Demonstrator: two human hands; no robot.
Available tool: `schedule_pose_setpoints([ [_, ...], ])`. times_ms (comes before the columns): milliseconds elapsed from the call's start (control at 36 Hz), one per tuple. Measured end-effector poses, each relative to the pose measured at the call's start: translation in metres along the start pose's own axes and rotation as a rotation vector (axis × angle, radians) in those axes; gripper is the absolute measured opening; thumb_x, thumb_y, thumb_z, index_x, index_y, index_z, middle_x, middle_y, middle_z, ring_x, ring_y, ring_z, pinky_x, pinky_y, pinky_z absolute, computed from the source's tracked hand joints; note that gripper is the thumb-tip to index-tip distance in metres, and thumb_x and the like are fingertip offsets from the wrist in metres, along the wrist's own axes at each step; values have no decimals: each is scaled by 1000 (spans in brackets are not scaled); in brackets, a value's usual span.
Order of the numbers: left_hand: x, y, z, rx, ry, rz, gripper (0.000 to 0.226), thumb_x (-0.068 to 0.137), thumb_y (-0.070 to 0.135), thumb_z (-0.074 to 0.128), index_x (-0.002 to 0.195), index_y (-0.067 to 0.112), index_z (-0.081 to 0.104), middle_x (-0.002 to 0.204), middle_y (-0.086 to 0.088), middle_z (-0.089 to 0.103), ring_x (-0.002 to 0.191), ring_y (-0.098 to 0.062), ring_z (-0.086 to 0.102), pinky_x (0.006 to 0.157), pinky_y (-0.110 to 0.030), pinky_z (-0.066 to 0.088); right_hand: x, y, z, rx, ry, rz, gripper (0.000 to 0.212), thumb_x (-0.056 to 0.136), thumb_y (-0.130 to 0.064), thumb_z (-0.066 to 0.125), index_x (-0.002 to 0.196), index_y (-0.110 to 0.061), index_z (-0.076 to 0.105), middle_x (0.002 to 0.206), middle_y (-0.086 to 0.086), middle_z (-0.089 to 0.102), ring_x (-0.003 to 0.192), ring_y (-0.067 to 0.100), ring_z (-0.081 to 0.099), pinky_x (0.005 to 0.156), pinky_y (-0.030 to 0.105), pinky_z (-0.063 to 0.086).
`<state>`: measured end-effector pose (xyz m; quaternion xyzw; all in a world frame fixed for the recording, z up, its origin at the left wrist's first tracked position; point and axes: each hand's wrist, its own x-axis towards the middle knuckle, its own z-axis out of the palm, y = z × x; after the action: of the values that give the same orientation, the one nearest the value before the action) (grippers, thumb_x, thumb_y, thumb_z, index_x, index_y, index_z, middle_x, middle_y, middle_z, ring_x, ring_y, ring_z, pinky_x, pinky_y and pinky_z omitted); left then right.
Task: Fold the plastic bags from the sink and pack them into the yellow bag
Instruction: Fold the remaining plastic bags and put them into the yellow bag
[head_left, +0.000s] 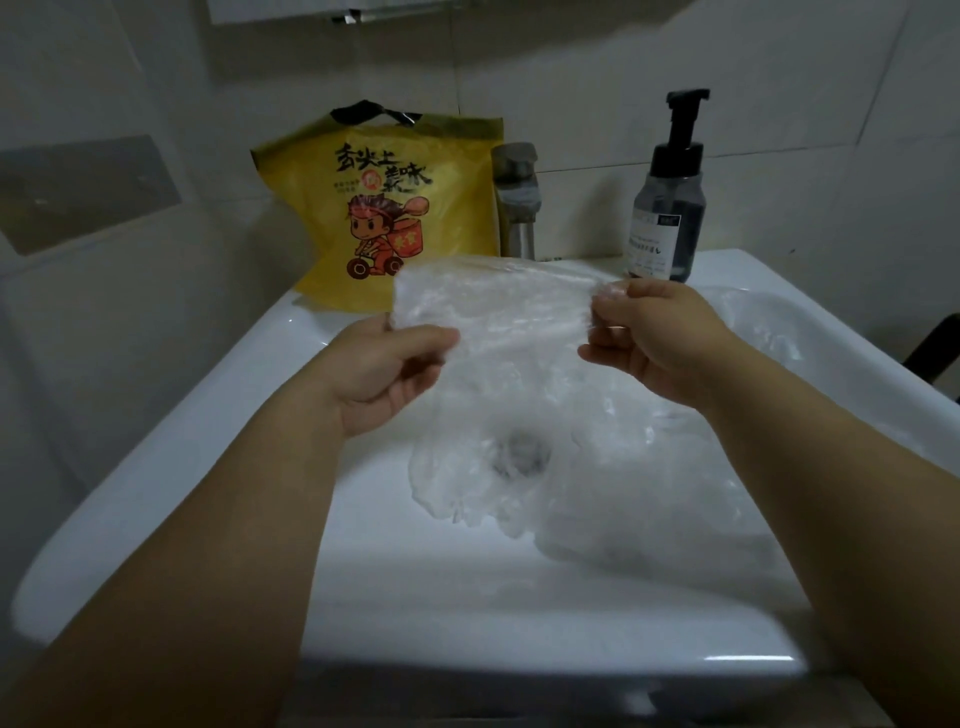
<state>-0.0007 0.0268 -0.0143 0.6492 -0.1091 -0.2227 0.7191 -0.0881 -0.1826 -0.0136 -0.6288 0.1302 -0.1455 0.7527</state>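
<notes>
From the head camera, a white ceramic sink (171, 441) fills the lower view, its broad flat rim glossy under dim light, with pale tiled walls behind and to the left. A grey rectangular panel (88, 192) is set in the left wall. On the back rim the yellow bag (395, 208) stands upright against the tiles, printed with black characters and a cartoon rider, its dark handles at the top. Just to its right rises a metal tap (517, 202), and farther right a dark pump bottle (670, 208) stands on the rim.

The left hand (384, 374) and right hand (660, 338) are both closed, each pinching an upper corner of a clear plastic bag (493, 312) stretched between them above the basin. More crumpled clear plastic bags (623, 488) lie in the basin, over and to the right of the drain (519, 452).
</notes>
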Motion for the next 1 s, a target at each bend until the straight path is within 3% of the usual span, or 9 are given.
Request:
schedule_pose_setpoints([
  [56,4,1,-7,15,55,24,11,86,5,67,82,12,60,55,5,59,50,-1,54,48,-12,47,-1,-4,-4,-19,-56,56,5,94,-3,55,93,-6,59,81,9,57,71,19,57,62,29,59],
  [194,11,-3,-9,-69,82,84,22,89,3,62,111,10,60,105,-2,68,102,-16,61,94,-32,49,-3,-10,-9,-130,-269,164,25,85,-4,63,107,-13,57,99,11,61,79,23,58,74,35,58],
  [278,8,-3,-3,-147,3,101,40,91,-4,56,130,1,52,121,-13,64,103,-21,65,73,-24,58,-8,-11,-8,-144,-350,200,44,69,-34,68,107,-17,57,99,11,59,76,22,56,71,33,59],
  [361,5,-3,0,-112,-11,87,39,90,-3,58,128,1,54,108,-10,67,88,-14,68,63,-18,55,-8,-9,-6,-155,-334,228,55,63,-48,69,104,-12,62,86,7,61,63,17,53,57,27,56],
  [556,8,-1,-4,-160,19,96,32,88,1,62,120,5,60,113,-10,68,94,-13,67,70,-17,57,-12,-2,0,-311,-379,289,17,82,-20,65,78,-5,58,60,5,49,47,8,51,43,18,46],
  [806,4,6,0,-334,31,158,11,92,11,59,100,14,66,88,3,75,83,-6,69,71,-15,56,-16,-3,10,-228,-373,255,13,86,-10,62,76,-4,57,59,5,46,48,7,49,44,15,45],
  [861,4,7,-3,-483,-46,212,27,94,28,59,117,16,64,112,-3,71,103,-14,67,91,-27,54,-19,-1,19,-163,-362,216,15,89,-9,60,76,-6,55,57,3,46,48,8,47,45,15,45],
  [917,3,2,-3,-471,-150,158,65,78,58,69,132,23,57,131,-9,62,118,-26,61,102,-45,47,-21,4,30,-66,-331,154,17,91,-8,59,75,-7,55,57,2,47,49,9,45,44,15,44],
  [1000,-4,-17,15,-139,-360,-70,103,44,82,72,126,20,59,123,-10,67,115,-26,63,104,-47,39,-26,13,47,-30,-287,85,15,94,-7,57,81,0,58,65,9,52,48,10,48,43,17,43],
])
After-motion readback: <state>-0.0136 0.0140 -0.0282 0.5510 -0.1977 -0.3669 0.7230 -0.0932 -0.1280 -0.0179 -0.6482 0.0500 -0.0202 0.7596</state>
